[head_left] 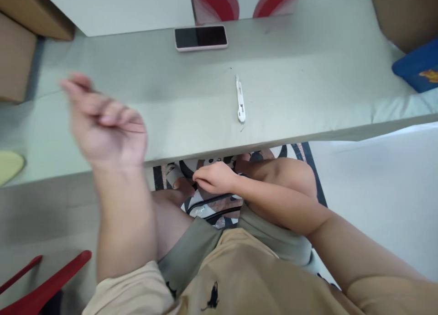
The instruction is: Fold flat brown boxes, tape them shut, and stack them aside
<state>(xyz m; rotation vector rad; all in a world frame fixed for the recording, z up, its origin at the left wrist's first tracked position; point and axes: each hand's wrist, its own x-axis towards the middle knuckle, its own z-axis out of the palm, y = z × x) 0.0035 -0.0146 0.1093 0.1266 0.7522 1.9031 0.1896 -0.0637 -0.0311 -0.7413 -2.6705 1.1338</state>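
My left hand (106, 128) is raised over the left part of the grey-green table (308, 91). It is motion-blurred, its fingers are curled together, and nothing shows in it. My right hand (214, 178) is below the table's front edge, between my knees. Its fingers are closed on a black, white and pink patterned fabric item (208, 210) in my lap. A small white plastic tool (240, 100) lies on the table ahead of the right hand, touched by neither hand. A phone (200, 37) in a pink case lies face up near the far edge.
A red-and-white object (215, 2) stands behind the phone. A blue item (419, 68) sits at the right edge and brown boxes (17, 55) at the far left. A pale yellow disc (8, 165) lies at the left edge. A red chair part (44, 287) is at the lower left.
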